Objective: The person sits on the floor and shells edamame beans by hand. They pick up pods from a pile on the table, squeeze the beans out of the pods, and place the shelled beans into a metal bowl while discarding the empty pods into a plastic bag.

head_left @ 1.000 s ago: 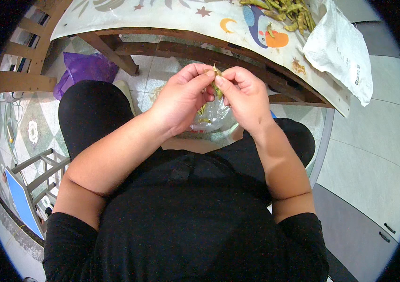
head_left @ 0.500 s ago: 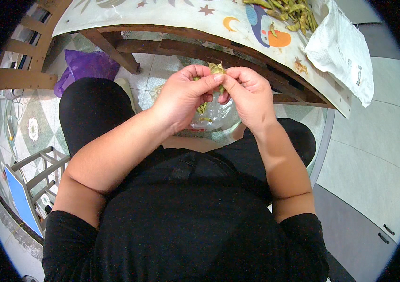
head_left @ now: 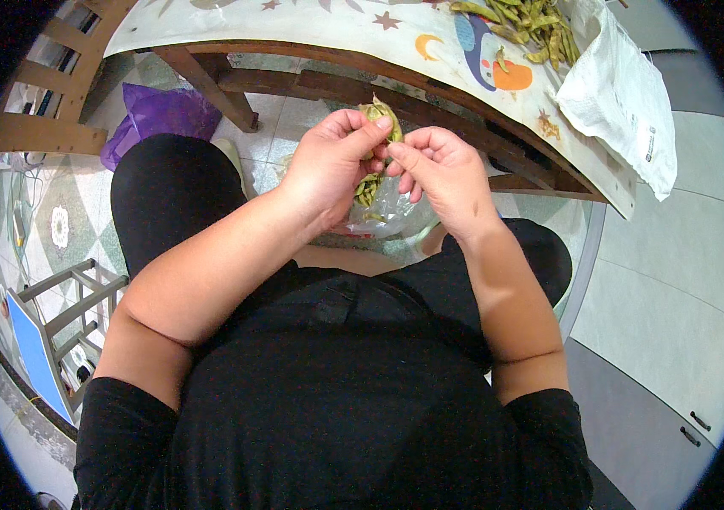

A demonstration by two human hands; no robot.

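Observation:
My left hand [head_left: 325, 163] is closed on a yellow-green bean pod [head_left: 386, 116], pinching it between thumb and fingers so that its tip stands above the thumb. Close beside it on the right, my right hand [head_left: 447, 177] has its thumb and forefinger pressed together near the pod's lower end. What that pinch holds, if anything, is too small to tell. Below both hands lies a clear plastic bag [head_left: 398, 214] with several pods [head_left: 368, 190] in it, partly hidden by my left hand.
Ahead stands a wooden table with a patterned cover [head_left: 328, 19]. More bean pods [head_left: 540, 24] are heaped at its right, against a white sack [head_left: 613, 93] hanging over the edge. A purple bag [head_left: 166, 115] lies on the floor, left; a blue-topped stool [head_left: 39, 353] is lower left.
My hands have moved slightly apart; both were together on the pod. The pod now stays in my left hand, leaning left, and my right hand has come off lower and to the right.

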